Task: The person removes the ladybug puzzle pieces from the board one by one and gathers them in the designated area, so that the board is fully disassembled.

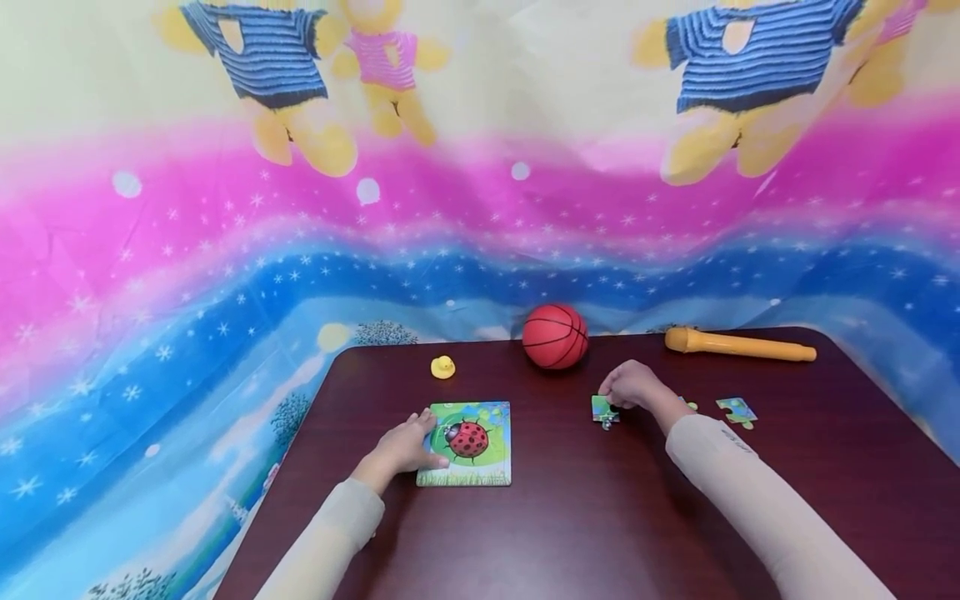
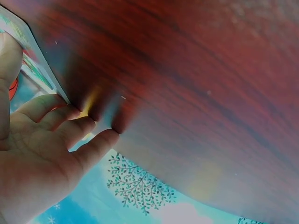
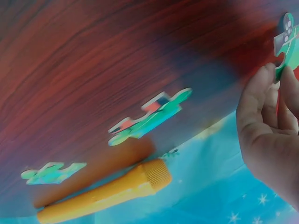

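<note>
While the left hand [image 1: 405,443] rests, fingers loosely extended, against the left edge of a square board [image 1: 472,480] showing a red, black-spotted ladybug [image 1: 467,438] on green, I see the right hand's grip [image 1: 632,385] pinched on a green puzzle piece [image 1: 602,409] with a grey, white-dotted knob, well to the board's right over the dark counter [image 1: 555,525].

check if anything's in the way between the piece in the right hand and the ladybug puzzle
Nothing visible: only tabletop lies between the piece and the ladybug puzzle. The left hand touches the puzzle's left side, away from the piece, and the red ball sits farther back.
</note>
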Motion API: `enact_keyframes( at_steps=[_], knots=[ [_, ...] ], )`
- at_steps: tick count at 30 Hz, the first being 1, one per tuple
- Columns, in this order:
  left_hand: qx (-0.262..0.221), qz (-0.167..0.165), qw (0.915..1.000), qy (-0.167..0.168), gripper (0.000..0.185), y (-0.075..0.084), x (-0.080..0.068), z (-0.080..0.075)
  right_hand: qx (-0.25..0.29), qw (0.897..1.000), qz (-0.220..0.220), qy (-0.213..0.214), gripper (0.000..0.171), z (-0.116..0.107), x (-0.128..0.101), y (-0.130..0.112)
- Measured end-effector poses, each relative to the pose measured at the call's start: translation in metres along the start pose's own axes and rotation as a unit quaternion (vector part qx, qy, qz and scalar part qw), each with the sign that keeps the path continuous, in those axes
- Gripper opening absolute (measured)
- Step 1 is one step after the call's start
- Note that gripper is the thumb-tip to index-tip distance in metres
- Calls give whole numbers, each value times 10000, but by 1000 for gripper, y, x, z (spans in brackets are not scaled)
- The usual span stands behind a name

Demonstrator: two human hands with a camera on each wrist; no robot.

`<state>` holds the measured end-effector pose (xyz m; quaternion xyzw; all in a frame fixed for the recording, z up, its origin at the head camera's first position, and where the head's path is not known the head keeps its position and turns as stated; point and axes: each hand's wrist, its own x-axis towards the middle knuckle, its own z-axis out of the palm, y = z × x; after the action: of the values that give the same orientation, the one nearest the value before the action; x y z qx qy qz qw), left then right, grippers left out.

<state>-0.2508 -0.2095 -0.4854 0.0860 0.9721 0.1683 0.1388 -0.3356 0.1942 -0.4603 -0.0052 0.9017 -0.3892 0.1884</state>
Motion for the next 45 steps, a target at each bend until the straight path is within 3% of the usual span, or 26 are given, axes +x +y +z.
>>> enact_keyframes(
  at_steps=[7, 12, 17, 29, 38, 45],
  knots=[
    [-95, -39, 9999, 0, 90, -5, -4, 2, -269, 9995, 91, 167, 19, -3, 3, 14],
    [-71, -14, 10000, -2, 90, -6, -7, 1, -512, 9980, -118, 359, 17, -3, 0, 17],
    [-43, 64, 10000, 25, 90, -6, -6, 2, -1019, 9927, -429, 485, 19, 0, 0, 14],
    [-84, 112, 9999, 54, 89, -3, -6, 1, -1608, 9846, -346, 594, 17, 12, 0, 8],
    [-74, 109, 9999, 73, 89, -2, -6, -2, -2036, 9690, -678, 1228, 8, 22, 5, 14],
    [17, 103, 9999, -25, 89, 0, -2, 0, -1935, 9499, -1210, 2135, 12, 43, -1, -8]
  ],
)
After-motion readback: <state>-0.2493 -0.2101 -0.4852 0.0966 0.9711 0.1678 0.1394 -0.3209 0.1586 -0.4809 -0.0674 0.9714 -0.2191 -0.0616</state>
